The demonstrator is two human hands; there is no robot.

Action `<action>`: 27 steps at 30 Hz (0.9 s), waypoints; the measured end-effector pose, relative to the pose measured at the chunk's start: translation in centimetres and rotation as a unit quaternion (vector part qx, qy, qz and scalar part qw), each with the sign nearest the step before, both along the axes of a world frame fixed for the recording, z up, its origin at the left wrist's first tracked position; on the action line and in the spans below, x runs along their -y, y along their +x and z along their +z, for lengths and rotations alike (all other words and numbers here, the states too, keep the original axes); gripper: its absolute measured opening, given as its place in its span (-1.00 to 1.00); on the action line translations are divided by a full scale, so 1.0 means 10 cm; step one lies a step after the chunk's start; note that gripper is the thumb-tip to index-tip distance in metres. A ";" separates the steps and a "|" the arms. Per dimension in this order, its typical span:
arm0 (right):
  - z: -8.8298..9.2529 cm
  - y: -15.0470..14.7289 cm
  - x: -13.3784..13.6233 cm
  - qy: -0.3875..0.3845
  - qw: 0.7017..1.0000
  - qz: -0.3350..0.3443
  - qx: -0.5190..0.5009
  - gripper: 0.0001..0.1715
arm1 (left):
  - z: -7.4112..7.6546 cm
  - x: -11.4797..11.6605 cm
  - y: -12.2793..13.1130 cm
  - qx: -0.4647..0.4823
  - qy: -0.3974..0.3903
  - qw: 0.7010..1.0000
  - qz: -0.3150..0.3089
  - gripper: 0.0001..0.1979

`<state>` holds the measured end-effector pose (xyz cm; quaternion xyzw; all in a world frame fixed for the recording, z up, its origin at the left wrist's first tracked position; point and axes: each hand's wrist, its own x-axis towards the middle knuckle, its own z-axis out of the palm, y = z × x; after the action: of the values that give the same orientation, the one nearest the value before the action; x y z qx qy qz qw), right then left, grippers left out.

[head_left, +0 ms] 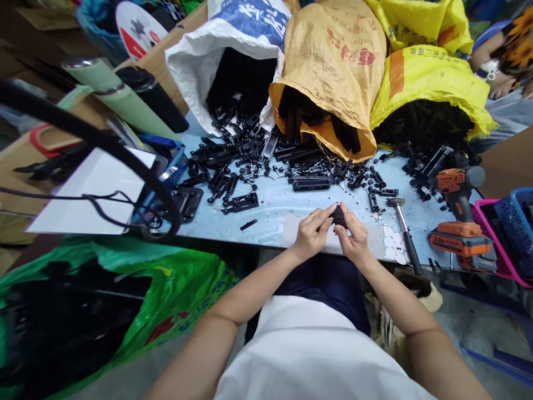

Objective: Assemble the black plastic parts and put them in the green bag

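Close to the table's front edge, my two hands meet around a small black plastic part (339, 216). My right hand (353, 234) pinches it between thumb and fingers. My left hand (313, 232) is closed with its fingertips against the part's left side; whether it pinches some smaller piece there is hidden. Beyond the hands lies a long black plastic piece (311, 183), in front of a heap of black jointed parts (233, 150) and loose screws. A short black strip (249, 224) rests to the left of my hands.
White, orange and yellow sacks (333, 50) spill black parts at the back. To the right are a hammer (403, 230), a cordless drill (460, 222) and a pink basket (495, 244). A black cable (125, 166) arches at left above a green bag (183, 283). Another person's hand (502, 86) shows far right.
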<state>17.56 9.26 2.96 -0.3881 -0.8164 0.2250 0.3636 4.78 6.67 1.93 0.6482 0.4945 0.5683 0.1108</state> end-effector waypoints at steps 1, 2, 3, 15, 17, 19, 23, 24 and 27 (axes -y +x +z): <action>0.01 0.01 0.01 0.006 1.000 -0.001 0.005 -0.35 | 0.02 -0.01 -0.03 -0.003 0.008 1.000 -0.019 -0.64; 0.02 0.01 0.01 0.014 1.000 -0.005 0.007 -0.35 | 0.05 -0.02 -0.06 -0.001 0.015 0.999 -0.029 -0.64; 0.02 0.01 0.01 0.021 1.000 -0.012 0.006 -0.34 | 0.07 -0.03 -0.07 0.006 0.022 0.999 -0.031 -0.64; -0.29 0.12 -0.55 -0.102 0.981 0.046 0.160 -0.46 | -0.37 0.08 -0.15 -0.048 -0.271 0.960 0.055 -0.61; -0.25 0.26 -0.91 -0.101 0.973 -0.025 0.208 -0.47 | -0.35 0.07 -0.20 -0.182 -0.271 0.945 0.019 -0.56; -0.19 0.38 -1.27 -0.103 0.953 -0.124 0.255 -0.47 | -0.28 0.00 -0.23 -0.310 -0.253 0.914 -0.065 -0.55; -0.06 0.55 -1.87 -0.117 0.901 -0.229 0.349 -0.48 | -0.12 -0.18 -0.19 -0.452 -0.255 0.838 -0.171 -0.62; -0.04 0.58 -1.98 -0.122 0.890 -0.242 0.367 -0.49 | -0.08 -0.20 -0.18 -0.470 -0.260 0.825 -0.173 -0.62; 0.01 0.64 -2.25 -0.142 0.863 -0.284 0.393 -0.50 | -0.01 -0.17 -0.18 -0.496 -0.277 0.809 -0.150 -0.62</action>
<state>23.98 31.78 3.04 -0.7071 -0.7051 0.0541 0.0019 3.03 8.39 1.85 0.8497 0.5157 -0.0156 0.1092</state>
